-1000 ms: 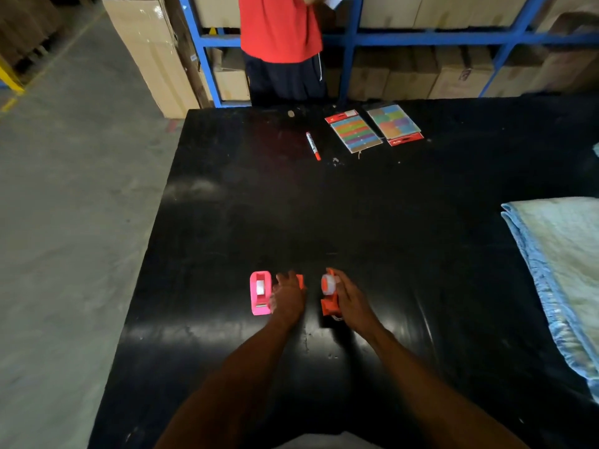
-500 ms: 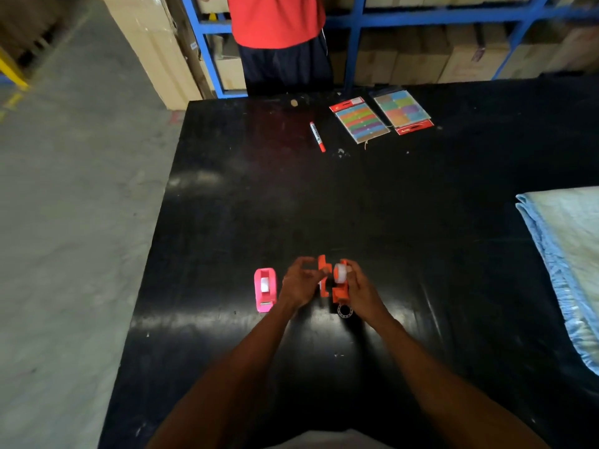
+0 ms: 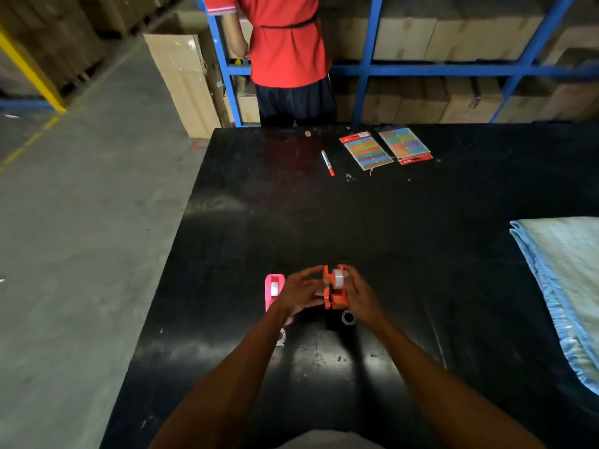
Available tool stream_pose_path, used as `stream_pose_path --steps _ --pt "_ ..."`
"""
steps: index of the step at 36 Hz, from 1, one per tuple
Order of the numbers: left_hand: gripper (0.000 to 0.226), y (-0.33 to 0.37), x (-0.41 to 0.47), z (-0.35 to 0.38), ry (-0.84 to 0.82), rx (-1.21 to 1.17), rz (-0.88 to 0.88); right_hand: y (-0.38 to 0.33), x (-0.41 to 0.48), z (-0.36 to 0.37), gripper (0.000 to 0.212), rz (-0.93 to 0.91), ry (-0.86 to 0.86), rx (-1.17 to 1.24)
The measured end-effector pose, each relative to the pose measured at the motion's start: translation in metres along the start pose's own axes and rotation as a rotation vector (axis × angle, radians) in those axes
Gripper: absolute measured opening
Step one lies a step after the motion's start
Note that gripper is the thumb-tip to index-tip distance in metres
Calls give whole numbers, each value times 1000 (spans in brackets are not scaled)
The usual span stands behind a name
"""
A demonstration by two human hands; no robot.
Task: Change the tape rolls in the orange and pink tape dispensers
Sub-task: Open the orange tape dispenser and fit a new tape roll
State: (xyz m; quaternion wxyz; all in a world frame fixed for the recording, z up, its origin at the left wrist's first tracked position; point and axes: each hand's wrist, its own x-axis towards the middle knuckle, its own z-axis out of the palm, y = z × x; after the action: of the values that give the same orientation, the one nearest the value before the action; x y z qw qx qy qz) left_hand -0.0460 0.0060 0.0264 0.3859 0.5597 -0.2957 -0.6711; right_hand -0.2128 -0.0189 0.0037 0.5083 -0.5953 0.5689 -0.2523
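Both my hands meet on the orange tape dispenser [image 3: 335, 298], which stands near the front of the black table [image 3: 405, 241]. A clear tape roll [image 3: 338, 280] sits in its top. My right hand [image 3: 361, 296] grips its right side, fingertips on the roll. My left hand [image 3: 296, 293] clasps its left side with spread fingers. The pink tape dispenser [image 3: 274, 286], with a white roll in it, lies just left of my left hand, untouched. One loose tape roll [image 3: 347, 317] lies below the orange dispenser. Another roll [image 3: 281, 337] peeks out beside my left forearm.
A red marker [image 3: 327, 162] and two packs of coloured sticky tabs [image 3: 366, 150] [image 3: 405, 144] lie at the far edge. A folded blue cloth [image 3: 564, 286] covers the right side. A person in a red shirt [image 3: 285, 43] stands behind the table at blue shelving with cartons.
My left hand left the spot beside the pink dispenser and came onto the orange dispenser. The orange dispenser now stands more upright between both hands. My view tilted up.
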Motion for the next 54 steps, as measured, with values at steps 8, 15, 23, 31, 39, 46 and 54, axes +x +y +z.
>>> stream_pose_path --steps 8,15,23,31,39,46,54 --pt "42 8 -30 -2 15 -84 40 -16 -11 7 35 -55 -29 -112" --pt "43 13 -50 -10 40 -76 84 -36 -27 14 34 -141 -42 -159" --pt "43 16 -68 -17 24 -76 113 -50 -36 25 26 -175 -33 -136" --pt "43 20 -72 -27 6 -63 124 -58 -39 33 33 -175 -11 -192" --pt "47 32 -72 -34 -26 -28 80 -58 -39 44 26 -200 50 -126" --pt "51 32 -72 -33 -13 -69 57 -68 -37 43 20 -109 0 -56" --pt "43 21 -68 -49 19 -128 48 -79 -31 39 21 -98 -116 -79"
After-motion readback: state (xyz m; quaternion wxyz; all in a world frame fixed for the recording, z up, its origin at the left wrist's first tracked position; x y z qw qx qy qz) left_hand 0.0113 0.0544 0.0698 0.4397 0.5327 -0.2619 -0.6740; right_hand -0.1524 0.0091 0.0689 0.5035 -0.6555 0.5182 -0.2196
